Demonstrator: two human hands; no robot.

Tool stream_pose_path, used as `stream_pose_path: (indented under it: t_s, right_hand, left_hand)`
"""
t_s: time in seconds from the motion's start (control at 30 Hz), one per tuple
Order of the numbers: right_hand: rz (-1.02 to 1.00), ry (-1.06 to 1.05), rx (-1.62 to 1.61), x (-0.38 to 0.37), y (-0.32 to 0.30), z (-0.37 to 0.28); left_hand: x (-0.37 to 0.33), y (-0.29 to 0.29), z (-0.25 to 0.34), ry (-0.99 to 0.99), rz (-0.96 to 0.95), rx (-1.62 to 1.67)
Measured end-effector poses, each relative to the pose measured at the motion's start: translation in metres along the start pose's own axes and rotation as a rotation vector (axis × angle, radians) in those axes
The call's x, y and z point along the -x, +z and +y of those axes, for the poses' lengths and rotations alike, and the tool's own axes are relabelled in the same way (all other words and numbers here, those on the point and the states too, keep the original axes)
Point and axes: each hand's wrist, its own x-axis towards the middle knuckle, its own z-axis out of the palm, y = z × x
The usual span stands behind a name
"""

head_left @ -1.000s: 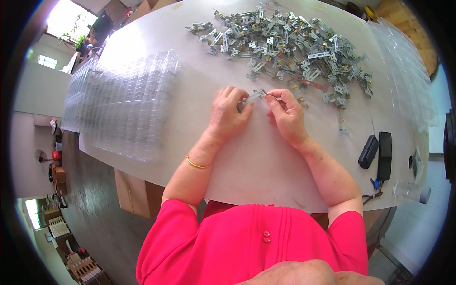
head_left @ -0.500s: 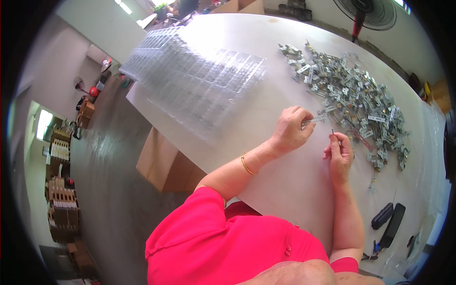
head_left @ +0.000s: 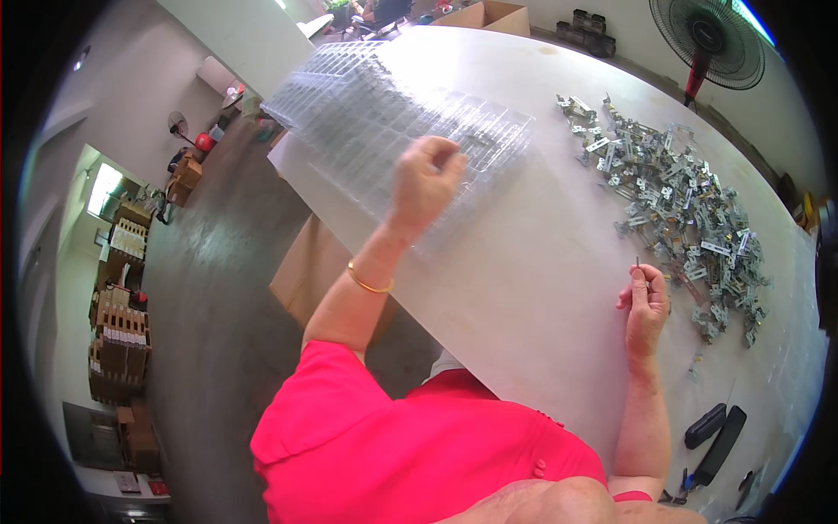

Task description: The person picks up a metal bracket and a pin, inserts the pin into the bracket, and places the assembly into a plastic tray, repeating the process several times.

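My left hand (head_left: 428,179) is over the near right part of a stack of clear plastic trays (head_left: 349,131), its fingers curled together. Whatever is in those fingers is hidden and slightly blurred. Just left of a loose pile of small metal brackets (head_left: 690,218), my right hand (head_left: 644,306) is closed, with a thin dark rod (head_left: 637,261) sticking up from between thumb and fingers. Some brackets in the pile have brass-coloured bits. The trays have rows of compartments and overlap one another.
Two dark elongated objects, a shorter case (head_left: 705,426) and a longer black one (head_left: 723,445), lie on the white table (head_left: 524,288) near my right forearm. A cardboard box (head_left: 305,275) stands below the table's left edge. Beyond the far right edge is a fan (head_left: 705,39).
My left hand has moved left from beside the bracket pile to over the trays; the metal piece it held there no longer shows. My right hand still holds the rod near the pile.
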Motion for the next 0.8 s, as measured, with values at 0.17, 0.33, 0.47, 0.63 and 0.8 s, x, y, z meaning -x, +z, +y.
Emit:
stream_pose_path:
  t_s: [0.17,0.33,0.47,0.63,0.8]
  right_hand:
    - [-0.041,-0.01,0.028,0.0,-0.007,0.006]
    - [-0.061,-0.013,0.045,0.0,-0.006,0.007]
    - [-0.062,-0.01,0.058,0.001,-0.005,0.008]
    - [-0.054,0.009,0.069,0.002,-0.005,0.007]
    - [-0.052,0.001,0.076,0.003,-0.002,0.004]
  left_hand:
    - [-0.031,-0.072,-0.085,-0.178,0.135,-0.169]
    - [-0.045,-0.123,-0.165,-0.282,0.19,-0.319]
    - [-0.049,-0.126,-0.193,-0.332,0.165,-0.381]
    - [-0.055,-0.117,-0.204,-0.371,0.067,-0.396]
    - [-0.058,-0.111,-0.207,-0.395,0.027,-0.612]
